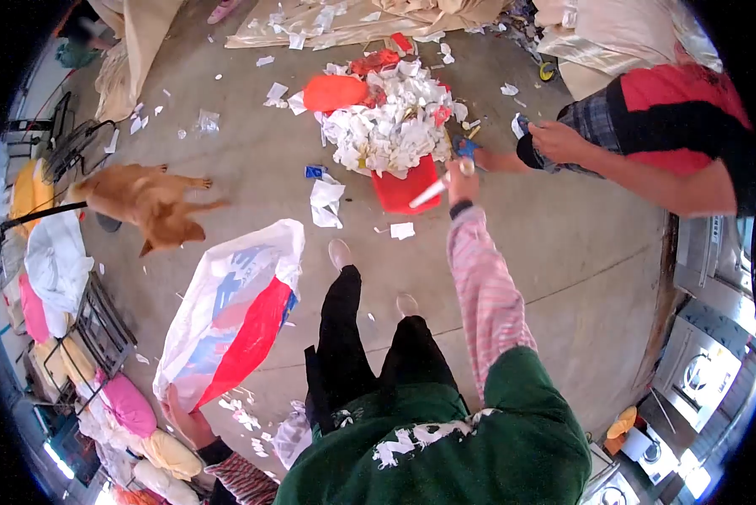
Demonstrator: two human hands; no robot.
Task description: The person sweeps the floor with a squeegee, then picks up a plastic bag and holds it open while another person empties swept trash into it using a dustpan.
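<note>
My left hand (191, 421) grips the lower edge of a large plastic bag (197, 324), white with red and blue print, spread out to my left. My right hand (462, 185) is closed round a tapered white handle (432, 192). Its thin end reaches a red plastic piece (407, 187) that looks like a dustpan. How the two join I cannot make out. Behind and over the red piece lies a heap of crumpled white paper (386, 126), with a red-orange flat piece (334, 93) and other red scraps on it.
At right, another person (647, 143) bends toward the heap. A brown dog (146, 198) stands on the left. Paper scraps (326, 202) litter the concrete floor. Beige cloth (361, 29) lies at the back; stuffed bundles (129, 408) and a metal rack (100, 316) line the left.
</note>
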